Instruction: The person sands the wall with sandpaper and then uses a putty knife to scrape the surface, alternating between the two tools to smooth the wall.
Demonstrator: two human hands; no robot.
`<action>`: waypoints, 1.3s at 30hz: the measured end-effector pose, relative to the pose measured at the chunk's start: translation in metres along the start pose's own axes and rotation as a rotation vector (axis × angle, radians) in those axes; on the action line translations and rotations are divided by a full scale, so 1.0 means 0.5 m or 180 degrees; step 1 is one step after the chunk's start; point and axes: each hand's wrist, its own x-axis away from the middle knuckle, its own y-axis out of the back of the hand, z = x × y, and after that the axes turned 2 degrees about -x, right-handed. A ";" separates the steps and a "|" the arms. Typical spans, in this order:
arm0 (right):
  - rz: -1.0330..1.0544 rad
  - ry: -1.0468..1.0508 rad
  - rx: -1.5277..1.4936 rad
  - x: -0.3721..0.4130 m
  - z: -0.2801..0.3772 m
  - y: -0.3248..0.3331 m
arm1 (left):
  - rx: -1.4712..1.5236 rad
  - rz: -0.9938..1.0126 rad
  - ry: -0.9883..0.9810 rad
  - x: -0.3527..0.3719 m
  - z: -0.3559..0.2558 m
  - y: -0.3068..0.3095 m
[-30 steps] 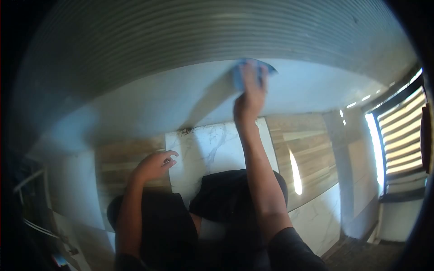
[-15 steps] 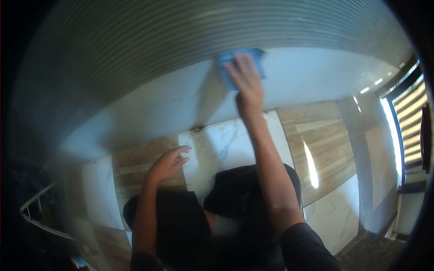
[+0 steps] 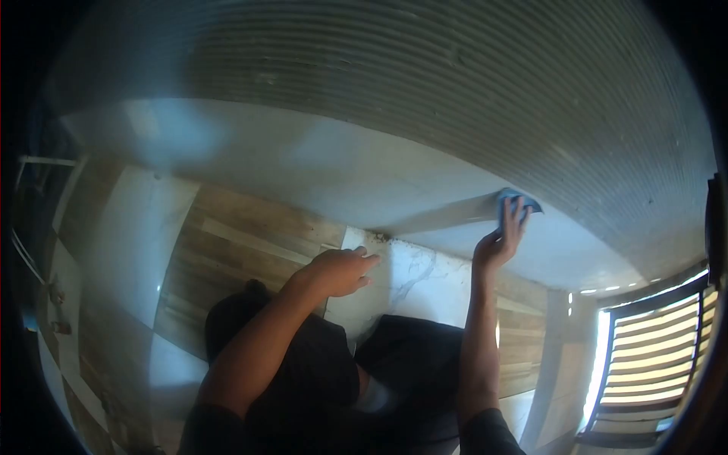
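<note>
A ribbed, grey-brown wall covering (image 3: 425, 83) curves across the upper view, with a smooth, pale wall band (image 3: 364, 163) below it. The floor mixes wood-look tiles (image 3: 235, 235) with white marbled tiles (image 3: 436, 284); small dark debris (image 3: 379, 236) lies where floor and band meet. At lower right, bright light comes through a slatted window (image 3: 652, 353) in a dark frame, with small bright spots above it. A pale, thin-barred frame (image 3: 47, 161) stands at the far left, among shadows.
</note>
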 end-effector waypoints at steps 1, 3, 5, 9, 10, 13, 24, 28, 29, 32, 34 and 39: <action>0.0533 0.0654 0.0252 0.000 -0.001 0.006 | -0.0062 0.0089 0.0052 0.001 -0.001 0.003; 0.0523 0.0761 0.0356 -0.008 -0.012 -0.001 | -0.0115 0.0143 0.0073 -0.003 0.000 -0.001; -0.0699 -0.0410 -0.0303 -0.022 0.008 -0.010 | 0.0124 0.0051 -0.0053 -0.012 0.015 -0.022; 0.0595 0.1502 0.0304 -0.059 0.061 -0.004 | 0.0060 0.0272 -0.0051 -0.033 0.031 -0.027; 0.0547 0.1468 0.0314 -0.070 0.069 -0.008 | 0.0017 0.0397 0.0056 -0.036 0.029 -0.024; -0.0491 0.0087 0.0045 -0.079 0.064 -0.021 | -0.0016 0.0529 0.0115 -0.040 0.036 -0.042; -0.0175 -0.0127 -0.1226 -0.055 0.066 0.025 | 0.0655 0.0568 0.0019 -0.055 0.016 -0.037; -0.0134 -0.0699 -0.2038 -0.087 0.119 0.044 | 0.0750 0.0498 -0.0041 -0.064 0.014 -0.034; -0.0164 -0.0708 -0.2025 -0.088 0.128 0.041 | 0.0747 0.0456 -0.0055 -0.065 0.018 -0.039; 0.0561 -0.1843 -0.3262 -0.098 0.148 0.052 | 0.0743 0.0398 -0.0160 -0.067 0.033 -0.054; 0.0990 -0.2357 -0.4125 -0.095 0.132 0.054 | 0.0751 0.0364 -0.0247 -0.066 0.038 -0.054; 0.1727 -0.3074 -0.5573 -0.099 0.127 0.065 | 0.0723 0.0402 -0.0156 -0.064 0.028 -0.040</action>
